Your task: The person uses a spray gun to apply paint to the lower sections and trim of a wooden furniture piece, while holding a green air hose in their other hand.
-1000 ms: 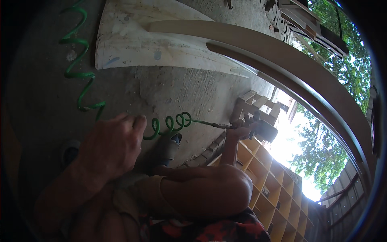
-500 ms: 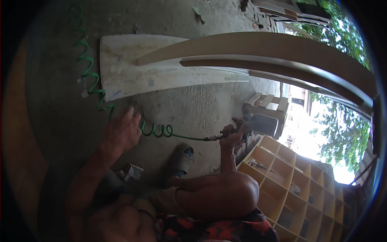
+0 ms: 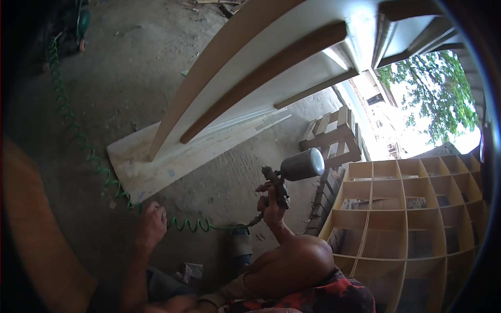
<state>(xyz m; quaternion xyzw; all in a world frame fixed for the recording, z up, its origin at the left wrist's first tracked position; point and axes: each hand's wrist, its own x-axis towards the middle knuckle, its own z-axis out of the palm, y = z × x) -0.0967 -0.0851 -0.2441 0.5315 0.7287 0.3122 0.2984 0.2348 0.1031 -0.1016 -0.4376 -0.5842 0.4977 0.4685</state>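
My right hand (image 3: 273, 208) grips a spray gun with a silver paint cup (image 3: 302, 165), held tilted with the cup out to the right. A green coiled air hose (image 3: 190, 225) joins the bottom of the gun. Further left, my left hand (image 3: 151, 227) is closed around the same hose, whose coils carry on to the upper left. Ahead of the gun stands a large curved white wooden piece (image 3: 295, 78) with brown edges and slots, the gun apart from it. Its lower end meets a pale, paint-marked board (image 3: 141, 169) on the floor.
A wooden lattice frame (image 3: 389, 211) with many square cells fills the right side. Behind the gun sits a pallet-like crate (image 3: 334, 135), with stacked bricks (image 3: 323, 195) near it. A green machine on wheels (image 3: 82, 23) stands far left. My sandalled foot (image 3: 241, 242) is below the hose.
The view has tilted and shifted. The spray gun now shows side-on, its cup tilted upward, where before it lay lower beside the crate. My left hand still holds the hose.
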